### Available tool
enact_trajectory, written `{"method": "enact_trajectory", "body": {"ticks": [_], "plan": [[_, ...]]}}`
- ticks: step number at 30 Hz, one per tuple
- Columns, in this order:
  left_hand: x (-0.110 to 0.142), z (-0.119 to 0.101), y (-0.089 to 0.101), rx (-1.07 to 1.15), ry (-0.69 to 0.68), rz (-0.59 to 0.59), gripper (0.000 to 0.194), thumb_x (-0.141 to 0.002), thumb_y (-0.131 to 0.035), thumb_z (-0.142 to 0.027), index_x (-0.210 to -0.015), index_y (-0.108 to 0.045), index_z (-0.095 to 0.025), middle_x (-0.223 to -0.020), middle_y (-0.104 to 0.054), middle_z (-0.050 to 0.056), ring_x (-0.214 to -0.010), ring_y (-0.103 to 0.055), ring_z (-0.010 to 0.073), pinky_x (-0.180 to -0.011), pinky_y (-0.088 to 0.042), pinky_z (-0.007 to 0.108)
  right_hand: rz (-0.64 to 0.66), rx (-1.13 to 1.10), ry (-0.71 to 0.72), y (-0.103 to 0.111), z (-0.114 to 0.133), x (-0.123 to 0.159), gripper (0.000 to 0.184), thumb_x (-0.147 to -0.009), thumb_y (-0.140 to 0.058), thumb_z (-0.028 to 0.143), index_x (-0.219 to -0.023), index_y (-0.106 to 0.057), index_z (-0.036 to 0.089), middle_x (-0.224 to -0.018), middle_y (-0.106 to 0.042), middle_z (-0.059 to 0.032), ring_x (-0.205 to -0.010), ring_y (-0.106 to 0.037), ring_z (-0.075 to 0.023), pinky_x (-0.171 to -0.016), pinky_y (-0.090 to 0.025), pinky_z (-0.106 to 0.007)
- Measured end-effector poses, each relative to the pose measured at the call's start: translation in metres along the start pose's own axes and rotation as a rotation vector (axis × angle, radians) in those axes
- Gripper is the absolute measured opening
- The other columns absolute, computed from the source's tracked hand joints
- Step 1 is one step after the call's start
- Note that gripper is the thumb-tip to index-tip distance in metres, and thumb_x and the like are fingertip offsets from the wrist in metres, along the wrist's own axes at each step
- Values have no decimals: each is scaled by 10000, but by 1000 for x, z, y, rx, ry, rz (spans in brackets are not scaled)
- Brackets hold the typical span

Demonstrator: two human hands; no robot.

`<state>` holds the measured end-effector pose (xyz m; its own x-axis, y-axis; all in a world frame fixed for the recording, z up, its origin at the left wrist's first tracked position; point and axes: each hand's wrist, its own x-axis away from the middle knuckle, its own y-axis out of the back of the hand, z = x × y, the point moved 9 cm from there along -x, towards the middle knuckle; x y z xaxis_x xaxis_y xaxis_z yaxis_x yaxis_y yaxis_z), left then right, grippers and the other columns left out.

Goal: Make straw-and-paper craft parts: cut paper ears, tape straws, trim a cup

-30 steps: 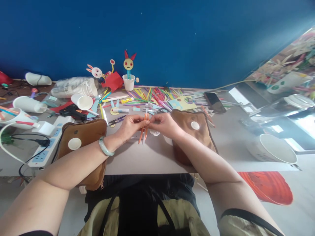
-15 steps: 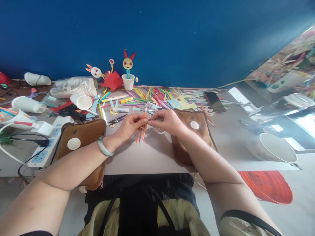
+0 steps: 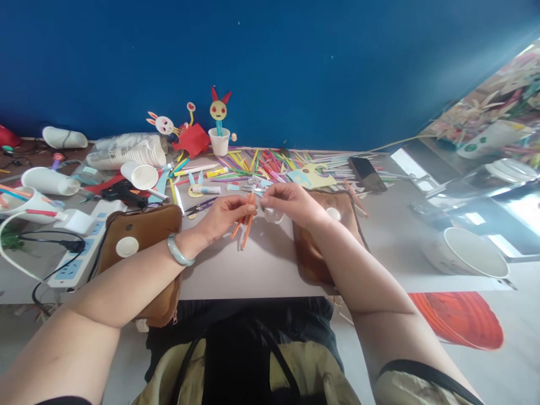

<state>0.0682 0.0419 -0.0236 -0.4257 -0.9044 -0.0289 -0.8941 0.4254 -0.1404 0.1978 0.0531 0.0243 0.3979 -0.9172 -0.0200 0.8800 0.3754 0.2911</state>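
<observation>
The right hand point(image 3: 293, 202) has drawn a little to the right and farther off, and the slim orange sticks point(image 3: 248, 229) now fan wider at their near ends. The left hand point(image 3: 223, 216) pinches them between thumb and fingertips, the gap closed down on the bundle, with a translucent whitish strip among them. The bundle slants above the middle of the smooth, pale tabletop point(image 3: 253, 275), its lower ends nearest the body. The right hand's thumb and fingertips are curled almost together just right of the sticks; whether they grip anything I cannot tell. Beneath that hand is a round, glossy, clear item point(image 3: 273, 215).

A smooth, pale green bangle point(image 3: 176, 255) rings the left wrist. Soft brown fabric pouches lie on either side, the left pouch point(image 3: 147, 225) and the right pouch point(image 3: 314, 256), each with a white disc. On the far side, thin, multicoloured sticks point(image 3: 247, 160) spread in a loose heap behind the hands, with a flat, dark phone point(image 3: 367, 173) at their right.
</observation>
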Motion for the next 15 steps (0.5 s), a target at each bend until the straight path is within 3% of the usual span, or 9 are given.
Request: {"method": "enact_trajectory", "body": {"ticks": [7, 15], "plan": [[3, 7, -8, 103, 84, 99, 282, -797, -772, -440, -869, -747, -169, -830, -729, 58, -725, -668, 157, -720, -545, 303, 45, -67, -35, -5, -5, -2, 503, -667, -803, 642, -740, -655, 167, -704, -642, -24, -644, -557, -135, -616, -448, -277], [1, 6, -7, 172, 110, 50, 317, -809, -757, -445, -971, -733, -173, -862, -742, 57, -797, -714, 183, -828, -569, 352, 31, -31, -7, -6, -4, -3, 483, -701, -800, 608, -706, -623, 159, -649, -577, 14, -599, -484, -97, -564, -381, -245]]}}
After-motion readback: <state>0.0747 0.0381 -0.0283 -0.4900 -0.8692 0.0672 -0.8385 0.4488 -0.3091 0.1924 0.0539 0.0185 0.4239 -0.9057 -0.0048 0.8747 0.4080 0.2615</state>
